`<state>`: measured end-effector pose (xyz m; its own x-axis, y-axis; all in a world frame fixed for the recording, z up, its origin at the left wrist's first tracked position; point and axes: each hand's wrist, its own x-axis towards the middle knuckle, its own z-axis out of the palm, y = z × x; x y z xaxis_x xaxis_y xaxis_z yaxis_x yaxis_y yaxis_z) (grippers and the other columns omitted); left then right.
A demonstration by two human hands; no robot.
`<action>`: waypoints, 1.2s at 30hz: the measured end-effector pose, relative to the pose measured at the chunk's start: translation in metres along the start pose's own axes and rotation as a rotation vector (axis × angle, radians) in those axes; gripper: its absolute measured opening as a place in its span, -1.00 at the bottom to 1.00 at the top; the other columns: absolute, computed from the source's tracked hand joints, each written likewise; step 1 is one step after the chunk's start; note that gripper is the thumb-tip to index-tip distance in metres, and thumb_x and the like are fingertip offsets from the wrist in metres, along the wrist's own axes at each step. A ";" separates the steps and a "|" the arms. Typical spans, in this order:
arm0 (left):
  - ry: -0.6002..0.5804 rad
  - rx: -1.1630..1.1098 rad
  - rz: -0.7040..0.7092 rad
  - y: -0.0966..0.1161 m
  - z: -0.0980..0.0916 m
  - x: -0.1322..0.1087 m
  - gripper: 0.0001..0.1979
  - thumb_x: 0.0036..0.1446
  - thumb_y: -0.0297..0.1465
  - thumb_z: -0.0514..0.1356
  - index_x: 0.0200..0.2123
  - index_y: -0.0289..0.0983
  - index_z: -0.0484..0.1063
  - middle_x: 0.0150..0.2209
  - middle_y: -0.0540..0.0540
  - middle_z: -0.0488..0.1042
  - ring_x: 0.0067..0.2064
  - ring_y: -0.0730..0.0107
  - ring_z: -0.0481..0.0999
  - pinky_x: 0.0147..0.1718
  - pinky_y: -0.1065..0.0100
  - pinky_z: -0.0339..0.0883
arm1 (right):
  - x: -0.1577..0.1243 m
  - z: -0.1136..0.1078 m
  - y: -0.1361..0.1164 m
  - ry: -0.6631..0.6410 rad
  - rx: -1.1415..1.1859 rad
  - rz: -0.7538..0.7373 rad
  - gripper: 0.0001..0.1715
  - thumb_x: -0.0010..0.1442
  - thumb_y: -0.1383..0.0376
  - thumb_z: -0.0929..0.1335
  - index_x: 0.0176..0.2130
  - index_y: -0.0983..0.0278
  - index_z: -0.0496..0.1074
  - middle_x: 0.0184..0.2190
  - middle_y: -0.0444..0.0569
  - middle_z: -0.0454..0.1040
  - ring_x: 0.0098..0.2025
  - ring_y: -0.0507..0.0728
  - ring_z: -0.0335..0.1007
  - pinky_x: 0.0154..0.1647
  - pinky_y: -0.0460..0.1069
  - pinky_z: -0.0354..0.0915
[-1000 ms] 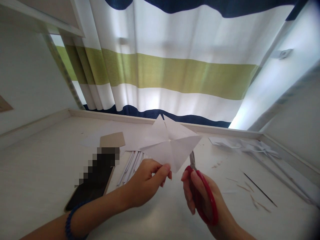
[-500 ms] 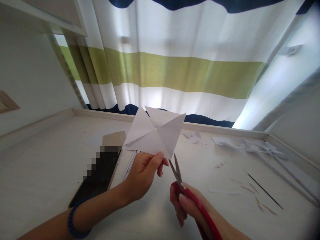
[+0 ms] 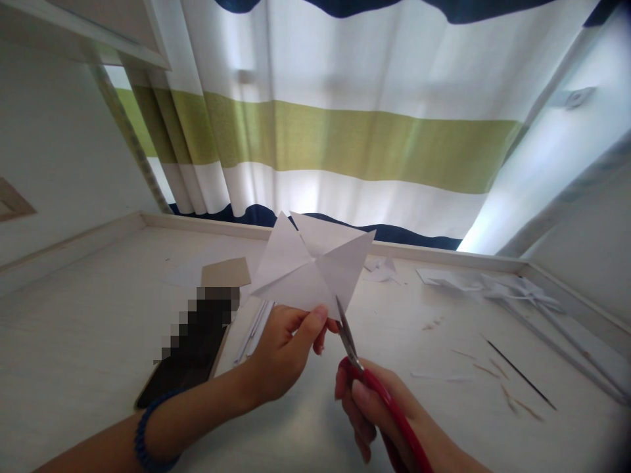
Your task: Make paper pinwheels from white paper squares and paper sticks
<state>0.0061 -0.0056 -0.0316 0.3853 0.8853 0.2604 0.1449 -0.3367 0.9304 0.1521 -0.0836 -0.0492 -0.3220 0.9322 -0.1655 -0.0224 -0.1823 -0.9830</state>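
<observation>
The left hand (image 3: pixel 286 348) is closing thumb against fingers on the near edge of a white paper sheet (image 3: pixel 290 279), which is being held above the table (image 3: pixel 305 437), in front of the curtain (image 3: pixel 315 138). A slit is parting the sheet's far corner, and further lines, cuts or creases, are converging on its middle. The right hand (image 3: pixel 372 404) is curling its fingers around the red handles of the scissors (image 3: pixel 353 359) in a partly closed grip. The blades are pointing away from the wearer at the sheet's near corner, just beside the left fingertips; one blade is overlapping the front of the paper, while the exact position of the other is not showing clearly. A blue band (image 3: pixel 142 433) is encircling the left wrist. Left of this wrist, a dark phone (image 3: pixel 185 374) is lying near a tan card (image 3: pixel 229 272), and thin white paper rolls (image 3: pixel 251 338) are lying between phone and left hand. On the right, a folded paper piece (image 3: pixel 381 269), a heap of white paper parts (image 3: pixel 466 284), a thin dark stick (image 3: pixel 517 373) and small brown slivers (image 3: pixel 528 410) are lying on the table.
</observation>
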 end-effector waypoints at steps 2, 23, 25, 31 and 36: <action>-0.003 0.002 -0.010 0.001 0.000 0.000 -0.59 0.15 -0.26 -0.04 -0.61 -0.33 0.41 -0.71 0.04 0.31 -0.60 0.51 0.35 -0.54 0.50 0.22 | 0.000 0.000 -0.001 0.000 -0.002 0.002 -0.55 0.09 -0.05 0.22 -0.39 0.30 0.23 -0.64 -0.25 0.12 -0.63 -0.06 0.05 -0.63 -0.15 0.09; -0.008 -0.020 0.004 0.002 0.002 -0.001 -0.58 0.16 -0.30 -0.05 -0.66 -0.33 0.36 -0.70 0.06 0.31 -0.59 0.54 0.37 -0.50 0.51 0.22 | -0.002 0.000 -0.006 0.024 -0.070 0.020 -0.53 0.08 -0.08 0.20 -0.40 0.29 0.21 -0.68 -0.26 0.08 -0.64 -0.05 0.02 -0.62 -0.13 0.04; -0.009 -0.015 0.002 0.001 0.002 -0.001 -0.58 0.16 -0.29 -0.05 -0.64 -0.33 0.37 -0.71 0.06 0.30 -0.60 0.54 0.36 -0.51 0.51 0.22 | -0.002 0.000 -0.006 0.026 -0.071 0.020 -0.52 0.08 -0.08 0.20 -0.40 0.29 0.21 -0.68 -0.26 0.08 -0.64 -0.05 0.02 -0.63 -0.13 0.04; -0.016 -0.018 0.014 -0.001 0.002 -0.002 -0.58 0.16 -0.28 -0.05 -0.62 -0.33 0.39 -0.71 0.06 0.30 -0.61 0.54 0.34 -0.54 0.50 0.20 | -0.002 0.000 -0.003 0.025 -0.070 0.012 -0.49 0.07 -0.10 0.20 -0.41 0.30 0.22 -0.70 -0.26 0.09 -0.66 -0.06 0.02 -0.66 -0.14 0.02; -0.017 -0.032 0.005 -0.002 0.002 -0.002 -0.58 0.16 -0.27 -0.04 -0.62 -0.32 0.39 -0.71 0.06 0.30 -0.60 0.52 0.34 -0.54 0.50 0.21 | 0.000 -0.001 -0.001 0.017 -0.056 0.002 -0.50 0.08 -0.09 0.21 -0.40 0.32 0.22 -0.70 -0.26 0.10 -0.67 -0.06 0.03 -0.67 -0.14 0.02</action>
<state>0.0069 -0.0071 -0.0342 0.4013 0.8780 0.2609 0.1135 -0.3303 0.9370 0.1535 -0.0834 -0.0484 -0.3056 0.9371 -0.1684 0.0314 -0.1669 -0.9855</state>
